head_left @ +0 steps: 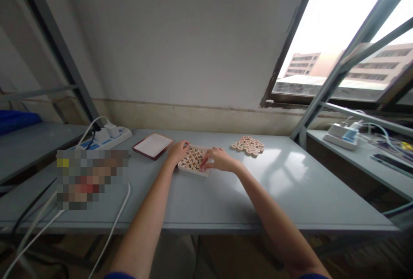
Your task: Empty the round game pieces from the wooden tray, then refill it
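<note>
A shallow white box (193,170) on the desk holds rows of round Chinese chess pieces (192,158) with dark characters. My left hand (177,152) is closed about the box's left side, fingers at its far left corner. Over the box's right part, my right hand (219,159) points its fingers down in a pinch on a Chinese chess piece, mostly hidden by the fingers. Loose Chinese chess pieces (248,145), some with red characters, lie in a flat cluster beyond my right hand. Left of the box rests its dark red-edged lid (153,145), pale inside facing up.
The grey desk (232,206) runs against the wall. At its left stand a white power strip (111,138) with plugs, a blurred-out patch and a white cable (116,219). Metal bed-frame posts rise on both sides. Another power strip (342,136) is on the right-hand desk.
</note>
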Available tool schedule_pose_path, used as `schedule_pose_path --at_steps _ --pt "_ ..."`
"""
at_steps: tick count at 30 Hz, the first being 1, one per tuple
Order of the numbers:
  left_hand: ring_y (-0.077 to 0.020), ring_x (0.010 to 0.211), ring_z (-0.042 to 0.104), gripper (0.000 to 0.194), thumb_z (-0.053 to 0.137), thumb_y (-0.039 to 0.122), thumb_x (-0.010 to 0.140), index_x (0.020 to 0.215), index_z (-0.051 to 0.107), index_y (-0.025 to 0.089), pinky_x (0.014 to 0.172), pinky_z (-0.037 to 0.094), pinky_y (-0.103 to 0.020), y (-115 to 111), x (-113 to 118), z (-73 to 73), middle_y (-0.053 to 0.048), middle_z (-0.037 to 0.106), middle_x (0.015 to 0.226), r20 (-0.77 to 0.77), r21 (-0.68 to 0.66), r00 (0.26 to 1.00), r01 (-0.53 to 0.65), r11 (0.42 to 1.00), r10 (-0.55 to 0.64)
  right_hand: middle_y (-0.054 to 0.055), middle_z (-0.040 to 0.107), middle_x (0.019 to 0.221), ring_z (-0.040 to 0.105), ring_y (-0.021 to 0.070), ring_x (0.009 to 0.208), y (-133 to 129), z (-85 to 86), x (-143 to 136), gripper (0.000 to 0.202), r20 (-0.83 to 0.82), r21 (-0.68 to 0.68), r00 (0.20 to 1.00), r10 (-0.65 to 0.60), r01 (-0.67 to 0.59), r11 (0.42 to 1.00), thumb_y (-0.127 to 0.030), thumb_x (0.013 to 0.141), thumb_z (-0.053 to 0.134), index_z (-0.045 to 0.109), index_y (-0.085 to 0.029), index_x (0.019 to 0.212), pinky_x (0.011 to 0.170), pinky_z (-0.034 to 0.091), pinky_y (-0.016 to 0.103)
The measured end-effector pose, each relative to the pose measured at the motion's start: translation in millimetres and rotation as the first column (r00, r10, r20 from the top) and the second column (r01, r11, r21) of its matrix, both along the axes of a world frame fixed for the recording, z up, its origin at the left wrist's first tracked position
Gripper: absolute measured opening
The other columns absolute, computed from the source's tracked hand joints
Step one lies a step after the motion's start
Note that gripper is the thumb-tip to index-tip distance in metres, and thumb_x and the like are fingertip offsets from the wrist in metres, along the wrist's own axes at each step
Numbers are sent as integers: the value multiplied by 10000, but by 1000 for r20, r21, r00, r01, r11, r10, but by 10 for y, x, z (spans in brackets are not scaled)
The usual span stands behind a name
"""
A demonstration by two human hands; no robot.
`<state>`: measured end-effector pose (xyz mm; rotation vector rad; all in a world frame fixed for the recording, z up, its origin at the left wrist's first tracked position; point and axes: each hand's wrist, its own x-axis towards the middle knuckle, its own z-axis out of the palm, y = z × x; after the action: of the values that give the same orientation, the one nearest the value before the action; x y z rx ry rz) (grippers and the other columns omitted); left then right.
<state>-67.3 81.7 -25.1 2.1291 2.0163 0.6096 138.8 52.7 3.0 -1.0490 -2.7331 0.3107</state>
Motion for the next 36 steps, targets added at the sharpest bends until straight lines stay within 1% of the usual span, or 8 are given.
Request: schedule_pose_path --at_steps 4,9,12,16,20,26,31,36 --pt "-164 812 585 289 400 355 821 988 586 209 696 389 -239 15 -11 -19 -55 659 875 0 -2 1000 -1 1000 1 -7 602 877 485 171 837 -55 0 -53 165 14 28 1000 7 -8 1000 -415 717 594 643 -271 781 719 287 289" --pt "-164 801 583 279 396 342 821 976 587 211 696 390 -244 25 -16 -41 -55 659 866 -6 29 1000 26 999 -26 65 546 997 430 215 927 -32 -56 -96 189 -57 347 970 -235 240 906 -223 780 513 586 -228 954 747 261 327" --pt "-169 783 585 280 388 341 824 972 584 208 677 390 -247 24 -13 -48 -58 658 855 -13 38 1000 29 999 -28 73 504 1078 401 224 964 27 -120 -124 301 -32 344 964 -264 258 903 -132 777 467 561 -252 1036 737 262 328" --pt "-160 763 582 290 382 345 827 987 576 202 658 383 -235 18 -9 -50 -63 654 859 -9 31 999 32 999 -32 74 505 1059 396 226 958 98 -181 -174 250 3 303 964 -266 252 919 -220 800 487 566 -257 1034 726 268 324" --pt "-160 765 579 294 378 350 829 983 578 199 657 379 -232 21 -11 -53 -64 654 860 -19 28 999 31 999 -31 76 515 1007 397 219 947 95 -151 -147 168 -47 383 952 -303 297 875 -296 787 534 602 -220 920 744 258 329" --pt "-164 754 578 304 369 358 831 990 576 202 652 380 -236 24 -10 -47 -59 653 844 -41 22 999 16 1000 -15 53 538 988 410 213 944 123 45 170 222 -164 370 922 -349 386 845 -413 754 556 608 -235 877 757 258 323" --pt "-163 760 580 288 383 356 828 984 576 212 669 385 -239 38 -12 -51 -46 657 841 -52 20 999 9 1000 -8 78 565 926 425 235 923 208 54 539 143 74 324 857 -510 463 825 -328 718 595 633 -207 784 764 251 349" --pt "-164 773 580 287 382 354 828 992 571 212 670 388 -240 43 -20 -56 -48 657 856 -40 14 999 26 1000 -25 124 534 971 415 257 938 253 11 891 182 150 410 704 -694 595 692 -199 724 534 578 -158 896 758 260 363"
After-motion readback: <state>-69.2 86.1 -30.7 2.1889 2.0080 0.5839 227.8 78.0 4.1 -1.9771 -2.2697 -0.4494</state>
